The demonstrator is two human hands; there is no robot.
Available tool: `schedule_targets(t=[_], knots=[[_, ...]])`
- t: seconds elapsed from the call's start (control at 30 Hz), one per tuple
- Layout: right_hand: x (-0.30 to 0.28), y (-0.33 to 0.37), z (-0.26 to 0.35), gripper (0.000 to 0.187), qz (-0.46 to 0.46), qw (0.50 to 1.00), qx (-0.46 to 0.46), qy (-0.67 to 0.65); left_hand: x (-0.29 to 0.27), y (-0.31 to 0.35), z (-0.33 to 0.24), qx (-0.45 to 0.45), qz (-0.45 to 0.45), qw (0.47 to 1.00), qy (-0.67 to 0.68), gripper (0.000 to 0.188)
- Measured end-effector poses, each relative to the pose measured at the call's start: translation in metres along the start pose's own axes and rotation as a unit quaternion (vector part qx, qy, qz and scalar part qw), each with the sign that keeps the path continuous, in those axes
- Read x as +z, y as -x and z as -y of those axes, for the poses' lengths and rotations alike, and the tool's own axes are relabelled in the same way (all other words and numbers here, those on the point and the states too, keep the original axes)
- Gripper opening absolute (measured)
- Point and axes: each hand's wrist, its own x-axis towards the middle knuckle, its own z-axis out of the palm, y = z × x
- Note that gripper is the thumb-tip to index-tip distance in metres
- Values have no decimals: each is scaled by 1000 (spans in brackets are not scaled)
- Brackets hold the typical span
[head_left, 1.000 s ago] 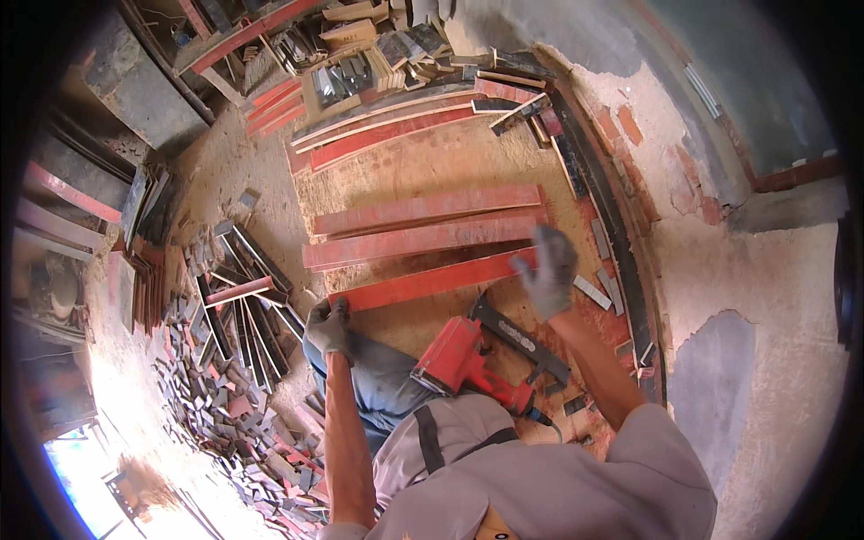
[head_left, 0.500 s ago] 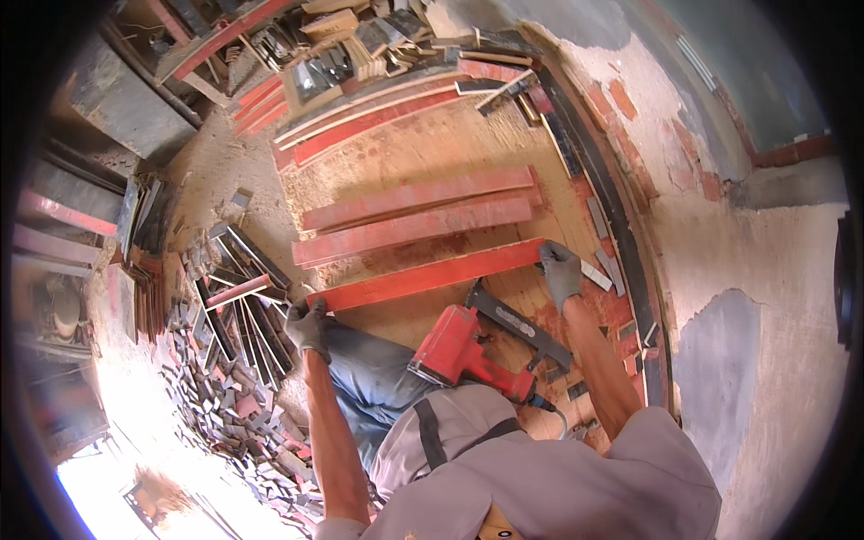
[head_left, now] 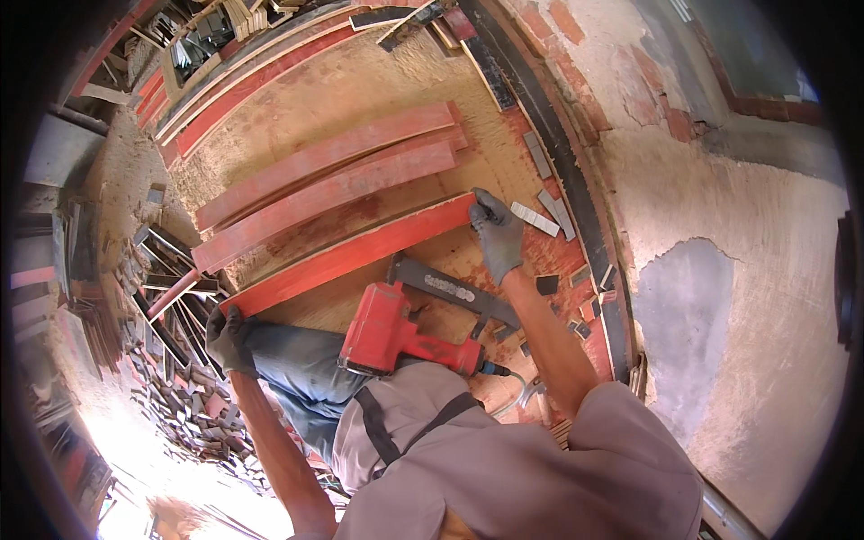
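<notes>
Red board [head_left: 351, 256], gripped at both ends.
Gloved left hand [head_left: 229, 342]: fingers closed on its left end; right hand [head_left: 498, 238]: fingers closed on its right. Board lies between paler red boards [head_left: 324, 202] and red nail gun [head_left: 376, 326].

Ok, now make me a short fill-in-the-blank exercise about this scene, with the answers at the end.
1. The left hand and right hand grip opposite ____ of the board.
2. The board's broad visible face is ____.
3. In the picture, the board's ____ end sits lower.
4. The jeans beside the nail gun are ____.

Missing words: ends; red; left; blue.
</notes>
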Motion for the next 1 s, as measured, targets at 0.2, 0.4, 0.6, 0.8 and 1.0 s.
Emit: schedule_targets(t=[0.2,0.4,0.6,0.8,1.0], knots=[[1,5,1,37,6,1000,-8,-8,5,16,-16,-3,0,1000,-15,29],[1,6,3,32,2,999,-3,-43,1,6,2,20,-21,998,-48,32],[-5,-1,4,25,28,998,-32,55,1,10,0,54,-22,994,-88,30],[1,-9,8,27,29,996,-37,72,7,14,-6,46,-11,994,-95,31],[5,-12,15,25,39,994,-17,102,-1,9,0,32,-25,995,-94,31]])
